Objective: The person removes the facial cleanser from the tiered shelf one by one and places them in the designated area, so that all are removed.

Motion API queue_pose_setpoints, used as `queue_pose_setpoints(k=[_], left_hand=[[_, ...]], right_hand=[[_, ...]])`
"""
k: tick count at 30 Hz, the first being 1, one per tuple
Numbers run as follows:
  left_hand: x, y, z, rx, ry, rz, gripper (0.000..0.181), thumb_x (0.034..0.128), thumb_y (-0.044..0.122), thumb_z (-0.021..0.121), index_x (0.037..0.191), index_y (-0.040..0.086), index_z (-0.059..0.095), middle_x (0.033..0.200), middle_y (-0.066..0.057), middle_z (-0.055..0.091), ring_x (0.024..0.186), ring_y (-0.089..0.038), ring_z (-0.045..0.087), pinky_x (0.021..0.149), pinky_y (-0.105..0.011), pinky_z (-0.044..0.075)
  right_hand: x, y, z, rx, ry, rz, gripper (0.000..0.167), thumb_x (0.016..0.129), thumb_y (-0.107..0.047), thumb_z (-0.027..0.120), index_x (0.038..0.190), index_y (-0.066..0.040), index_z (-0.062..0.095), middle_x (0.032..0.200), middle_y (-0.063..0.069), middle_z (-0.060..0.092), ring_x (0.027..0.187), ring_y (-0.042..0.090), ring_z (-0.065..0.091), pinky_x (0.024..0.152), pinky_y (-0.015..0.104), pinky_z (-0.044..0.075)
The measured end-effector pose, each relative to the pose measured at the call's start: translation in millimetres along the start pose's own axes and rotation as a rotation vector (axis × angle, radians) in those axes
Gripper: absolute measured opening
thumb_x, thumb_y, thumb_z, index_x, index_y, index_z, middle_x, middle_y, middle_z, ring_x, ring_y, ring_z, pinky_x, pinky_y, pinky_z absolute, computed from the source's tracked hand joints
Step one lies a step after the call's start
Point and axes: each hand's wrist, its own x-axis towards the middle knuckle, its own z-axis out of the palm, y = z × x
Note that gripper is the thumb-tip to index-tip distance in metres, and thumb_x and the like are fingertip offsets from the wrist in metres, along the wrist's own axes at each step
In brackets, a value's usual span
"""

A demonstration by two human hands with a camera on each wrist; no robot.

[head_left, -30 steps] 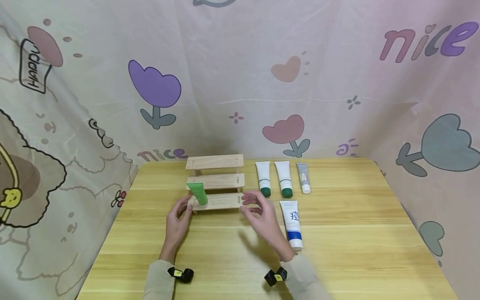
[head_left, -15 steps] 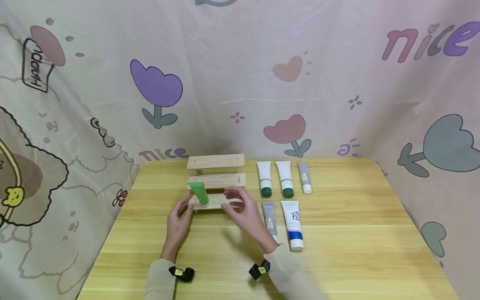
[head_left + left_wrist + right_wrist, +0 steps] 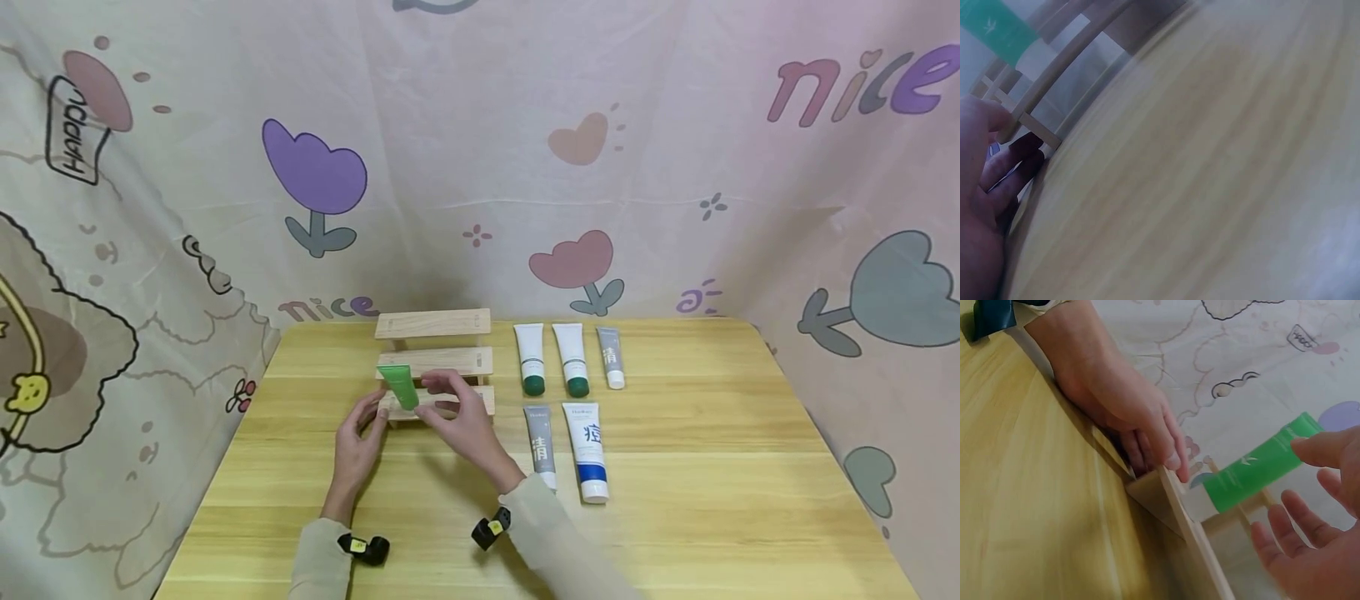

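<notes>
A small green squeeze tube (image 3: 398, 385) with a white cap stands cap-down, tilted, on the lowest step of a three-tier wooden display rack (image 3: 435, 323), near the step's left end. My left hand (image 3: 356, 446) holds that left end; in the left wrist view the thumb lies on the step (image 3: 1071, 59) and the other fingers reach beneath it. Just right of the tube is my right hand (image 3: 467, 425), its fingers spread and loosely bent. In the right wrist view a fingertip overlaps the tube's (image 3: 1260, 465) upper end; whether it touches cannot be told.
Right of the rack lie two white tubes with green caps (image 3: 530, 354) (image 3: 572, 354) and a small grey tube (image 3: 610, 354). Nearer the front are another grey tube (image 3: 539, 442) and a larger white-and-blue tube (image 3: 587, 446). A printed cloth (image 3: 450, 167) hangs behind the wooden table (image 3: 690, 467).
My right hand has moved left along the lowest step, from its right end to beside the green tube, uncovering the front grey tube. The left hand has stayed at the rack.
</notes>
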Motion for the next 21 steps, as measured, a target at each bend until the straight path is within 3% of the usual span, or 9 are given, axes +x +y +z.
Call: queue_pose_setpoints(k=[6,11,16,21], left_hand=[[0.1,0.0,0.0,0.000,-0.002,-0.012,0.036,0.1042,0.006,0.059,0.138,-0.006,0.058,0.134,-0.022,0.064,0.120,-0.032,0.061,0.102,-0.018,0.046],[-0.5,-1.4,0.4,-0.007,-0.007,-0.002,0.036,0.1043,0.005,0.058,0.138,-0.008,0.057,0.136,-0.025,0.062,0.122,-0.039,0.060,0.101,-0.016,0.045],[-0.1,-1.5,0.1,-0.016,-0.003,0.005,0.036,0.1042,0.004,0.059,0.138,-0.008,0.058,0.136,-0.025,0.062,0.122,-0.040,0.059,0.103,-0.019,0.046],[0.5,-1.7,-0.1,-0.011,-0.005,0.011,0.036,0.1042,0.005,0.059,0.138,-0.008,0.058,0.136,-0.025,0.062,0.122,-0.040,0.060,0.104,-0.021,0.046]], right_hand=[[5.6,9,13,0.041,0.017,0.029,0.046,0.094,-0.007,0.075,0.136,-0.013,0.057,0.133,0.011,0.064,0.124,0.031,0.059,0.100,0.056,0.051],[9.3,9,22,0.075,0.018,0.065,0.046,0.093,0.000,0.073,0.136,-0.007,0.056,0.131,0.016,0.063,0.123,0.036,0.059,0.101,0.062,0.049],[15.0,22,31,0.038,0.030,0.090,0.043,0.093,-0.001,0.074,0.131,-0.011,0.057,0.125,0.012,0.066,0.118,0.028,0.063,0.099,0.048,0.054],[18.0,30,35,0.016,0.026,0.080,0.038,0.093,0.001,0.073,0.127,-0.008,0.057,0.123,0.012,0.066,0.114,0.024,0.065,0.096,0.036,0.056]])
